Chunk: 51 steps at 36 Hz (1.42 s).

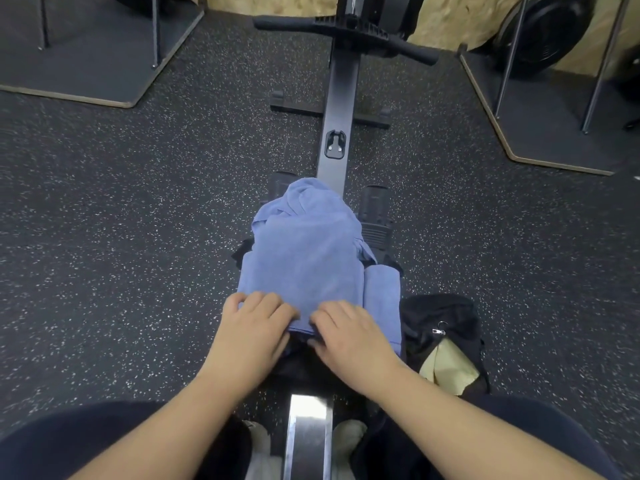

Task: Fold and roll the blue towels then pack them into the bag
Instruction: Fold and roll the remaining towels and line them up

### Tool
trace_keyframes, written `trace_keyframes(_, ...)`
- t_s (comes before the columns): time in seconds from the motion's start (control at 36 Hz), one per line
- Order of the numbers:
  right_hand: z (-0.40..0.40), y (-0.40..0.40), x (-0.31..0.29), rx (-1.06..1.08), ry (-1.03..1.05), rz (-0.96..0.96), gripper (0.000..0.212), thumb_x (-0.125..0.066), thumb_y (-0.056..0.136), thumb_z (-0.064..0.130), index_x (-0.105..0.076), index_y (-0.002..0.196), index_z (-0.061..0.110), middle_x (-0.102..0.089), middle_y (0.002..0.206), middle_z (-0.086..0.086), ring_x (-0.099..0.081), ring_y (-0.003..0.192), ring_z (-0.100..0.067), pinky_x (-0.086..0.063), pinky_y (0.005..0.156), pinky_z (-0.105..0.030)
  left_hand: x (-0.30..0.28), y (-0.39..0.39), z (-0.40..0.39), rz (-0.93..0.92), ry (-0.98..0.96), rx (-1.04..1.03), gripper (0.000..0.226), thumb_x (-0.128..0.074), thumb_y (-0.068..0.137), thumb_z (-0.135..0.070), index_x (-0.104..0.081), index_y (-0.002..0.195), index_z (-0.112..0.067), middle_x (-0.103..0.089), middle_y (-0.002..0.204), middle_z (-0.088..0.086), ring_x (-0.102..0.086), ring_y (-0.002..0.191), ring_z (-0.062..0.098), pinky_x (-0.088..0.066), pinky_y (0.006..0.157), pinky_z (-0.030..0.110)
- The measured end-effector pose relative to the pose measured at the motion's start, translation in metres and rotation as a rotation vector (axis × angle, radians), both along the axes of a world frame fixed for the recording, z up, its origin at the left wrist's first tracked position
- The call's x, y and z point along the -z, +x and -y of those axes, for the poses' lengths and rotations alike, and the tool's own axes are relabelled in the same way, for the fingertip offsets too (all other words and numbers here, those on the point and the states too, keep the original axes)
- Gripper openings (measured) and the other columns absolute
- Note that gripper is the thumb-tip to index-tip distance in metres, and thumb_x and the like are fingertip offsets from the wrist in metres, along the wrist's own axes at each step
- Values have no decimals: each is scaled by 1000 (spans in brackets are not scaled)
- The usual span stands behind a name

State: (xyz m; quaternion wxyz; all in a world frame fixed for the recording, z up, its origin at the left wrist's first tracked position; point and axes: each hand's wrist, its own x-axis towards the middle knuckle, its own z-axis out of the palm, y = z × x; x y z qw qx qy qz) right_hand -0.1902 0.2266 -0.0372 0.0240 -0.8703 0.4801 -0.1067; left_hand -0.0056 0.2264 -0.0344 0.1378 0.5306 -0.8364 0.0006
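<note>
A blue towel (304, 251) lies folded lengthwise on the black seat of a rowing machine, its far end bunched over the rail. My left hand (254, 325) and my right hand (348, 332) both grip the towel's near edge, fingers curled over it. A second blue towel (382, 306), rolled up, lies right beside it on the right. A black bag (440, 323) sits on the floor to the right of the roll, unzipped, with a yellow cloth (446, 365) showing inside.
The rowing machine's rail (337, 109) runs away from me to its black handle (346, 32). Footrests (375, 213) flank the rail. Speckled black rubber floor (138, 220) lies on both sides. Raised platforms with metal legs (86, 64) stand at the far left and right.
</note>
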Motion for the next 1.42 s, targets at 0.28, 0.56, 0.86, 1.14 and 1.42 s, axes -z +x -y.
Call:
trace_keyframes(0.28,1,-24,-4,55,55,-121,46,-82,43,7,-60,83,18,-55,78,3,-56,68,-18,-39,62,-21,-2,16,3,70,92,-85,42,-85,45,-3,-64,75,-24,-55,71,-7,-54,68,21,-29,74,35)
trace_keyframes(0.56,11,-37,-8,167,308,76,20,-50,96,22,-63,107,10,-62,100,-3,-56,99,-25,-32,82,-23,-14,36,20,-193,437,-290,14,-58,94,-33,-70,102,-34,-63,100,-10,-50,106,20,-38,90,39)
trace_keyframes(0.86,18,-30,-2,256,389,182,21,-40,102,23,-57,112,14,-45,98,10,-44,105,-16,-23,77,-15,-5,31,23,-337,474,-436,9,-48,99,-29,-56,96,-28,-53,84,-12,-44,100,19,-38,87,37)
trace_keyframes(1.14,22,-27,-3,332,196,231,18,-72,84,19,-61,97,13,-58,95,-1,-54,89,-26,-44,78,-29,-3,25,27,-149,181,-362,16,-69,81,-14,-56,79,-22,-48,78,-6,-50,77,27,-30,65,35)
trace_keyframes(1.42,24,-15,14,102,73,190,17,-45,68,5,-54,77,17,-48,83,1,-43,76,-18,-45,54,-34,14,5,29,-97,24,-112,21,-39,63,-21,-58,71,-21,-53,75,-1,-35,76,19,-29,60,32)
